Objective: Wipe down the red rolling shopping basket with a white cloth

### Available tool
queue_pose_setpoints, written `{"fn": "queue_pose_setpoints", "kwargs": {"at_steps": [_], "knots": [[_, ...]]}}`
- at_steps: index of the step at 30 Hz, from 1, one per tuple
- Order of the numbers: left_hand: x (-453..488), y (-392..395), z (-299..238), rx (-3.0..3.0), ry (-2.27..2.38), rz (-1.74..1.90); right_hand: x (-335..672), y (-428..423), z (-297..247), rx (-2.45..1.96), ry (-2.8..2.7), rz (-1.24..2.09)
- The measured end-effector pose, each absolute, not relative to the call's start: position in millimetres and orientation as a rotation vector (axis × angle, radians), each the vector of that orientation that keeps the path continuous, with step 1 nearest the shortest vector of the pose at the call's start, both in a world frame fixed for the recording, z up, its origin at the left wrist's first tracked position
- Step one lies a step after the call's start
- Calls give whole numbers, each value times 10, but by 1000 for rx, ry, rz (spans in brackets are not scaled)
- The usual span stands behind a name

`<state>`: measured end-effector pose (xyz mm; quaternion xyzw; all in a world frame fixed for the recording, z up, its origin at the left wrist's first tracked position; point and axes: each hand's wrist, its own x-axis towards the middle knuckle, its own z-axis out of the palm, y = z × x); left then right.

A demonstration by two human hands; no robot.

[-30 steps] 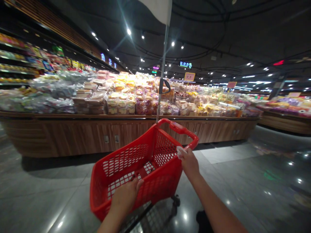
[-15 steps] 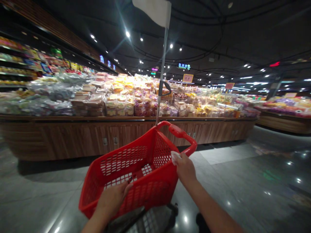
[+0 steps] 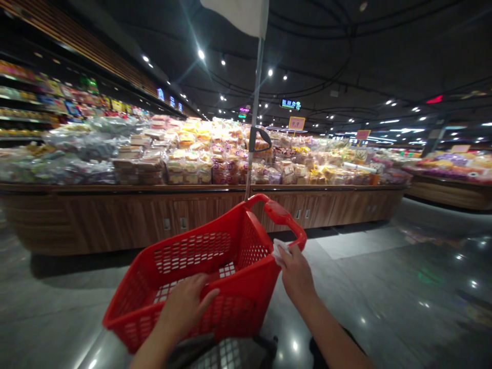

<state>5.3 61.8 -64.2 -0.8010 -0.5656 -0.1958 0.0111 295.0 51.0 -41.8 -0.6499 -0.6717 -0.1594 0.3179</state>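
Observation:
A red plastic shopping cart [image 3: 238, 312] stands askew before me, its basket bare inside and its handle [image 3: 277, 212] at the far right end. My left hand [image 3: 184, 302] lies over the near rim, the thumb spread away from the fingers; its fingertips are partly hidden. A crumpled white tissue [image 3: 280, 252] is pinched in my right hand [image 3: 298, 274], at the basket corner beside the lower end of the handle. Rising from the cart's far corner is a pole [image 3: 257, 92] with a white flag [image 3: 240, 15] on top.
Behind the cart runs a long wood-panelled display counter [image 3: 126, 218] heaped with bagged goods [image 3: 192, 154]. Another counter [image 3: 453, 189] stands at the right. Stocked shelves [image 3: 23, 110] line the left wall. Grey shiny floor tiles [image 3: 369, 297] reach along the right.
The cart has shifted left, its front end most. My left hand has slid right along the rim and its thumb has spread. My right hand still holds the tissue near the handle.

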Motion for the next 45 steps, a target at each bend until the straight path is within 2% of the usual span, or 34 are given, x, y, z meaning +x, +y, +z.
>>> {"fn": "queue_pose_setpoints", "kwargs": {"at_steps": [4,8,13,16,25,30,35,39,45], "knots": [[832,687,-517,-2593,-1570,-719,2713,418,-432,-1660,-1825,-469],[1207,771,-514,-2493,-1702,-662,2784,381,-317,-1666,-1824,-485],[1160,791,-569,-2431,-1739,-632,3202,464,-169,-1804,-1586,-509],[1156,771,-577,-2422,-1741,-628,3261,523,-280,-1749,-1495,-509],[1128,741,-571,-2413,-1727,-632,2979,517,-1036,-1015,-1567,-460],[1110,733,-557,-2422,-1718,-627,3019,521,-987,-1126,-1273,-324],[1114,730,-554,-2428,-1716,-638,2723,458,-1070,-1135,-1474,-168],[1095,738,-550,-2437,-1700,-640,2853,477,-1009,-1158,-1414,-210],[1082,747,-560,-2427,-1686,-646,3181,528,-615,-1171,-1252,-328]]}}
